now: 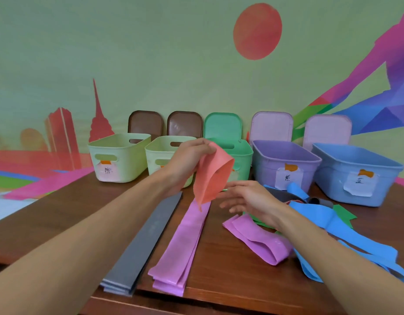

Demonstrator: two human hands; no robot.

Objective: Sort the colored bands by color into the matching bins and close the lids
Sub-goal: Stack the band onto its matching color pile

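My left hand (187,160) pinches an orange band (211,178) and holds it up above the table, in front of the bins. My right hand (248,198) hovers just right of the band with fingers spread, holding nothing. On the table lie a stack of grey bands (144,244), a stack of pink bands (185,244), a loose pink loop (257,239), blue bands (341,233) and green bands (344,214). Behind stand two pale green bins (119,155) (160,153), a green bin (242,155), a purple bin (285,162) and a blue bin (355,173).
All bin lids lean upright against the painted wall: two brown lids (145,123) (184,125), a green lid (222,127), two pink lids (271,127) (327,130). Paper labels hang on the bin fronts. The wooden table's front edge (196,301) runs below the stacks.
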